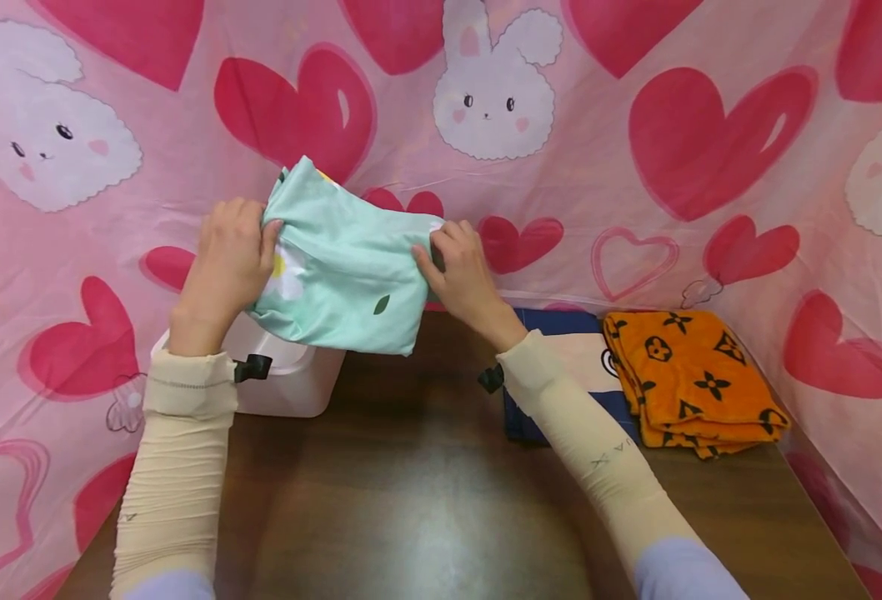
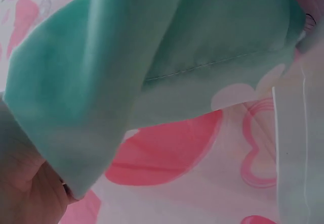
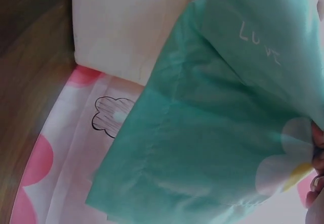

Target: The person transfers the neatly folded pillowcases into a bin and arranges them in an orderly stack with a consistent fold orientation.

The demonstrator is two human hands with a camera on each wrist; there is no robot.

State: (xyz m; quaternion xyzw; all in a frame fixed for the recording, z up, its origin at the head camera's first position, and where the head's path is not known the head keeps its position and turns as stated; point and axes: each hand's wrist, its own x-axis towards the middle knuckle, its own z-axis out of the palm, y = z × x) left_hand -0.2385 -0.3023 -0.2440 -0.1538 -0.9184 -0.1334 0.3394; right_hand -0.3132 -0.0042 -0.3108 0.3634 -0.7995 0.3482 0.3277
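Observation:
Both hands hold up a folded mint-green cloth [image 1: 347, 271] printed with daisies and leaves, raised above the table. My left hand [image 1: 234, 254] grips its left side, thumb lying over the front face. At the upper right corner, my right hand [image 1: 465, 271] pinches the fabric between thumb and fingers. Under the cloth's left part is a white bin [image 1: 302, 387], partly covered by it in the head view. The left wrist view shows the cloth's underside with a stitched seam [image 2: 197, 66]. White lettering [image 3: 259, 43] on the fabric appears in the right wrist view.
An orange folded towel [image 1: 692, 379] with dark motifs lies at the table's right, overlapping a folded navy and cream cloth [image 1: 576, 354]. Pink heart-and-rabbit sheeting [image 1: 576, 183] hangs behind and along the sides of the brown table [image 1: 411, 492].

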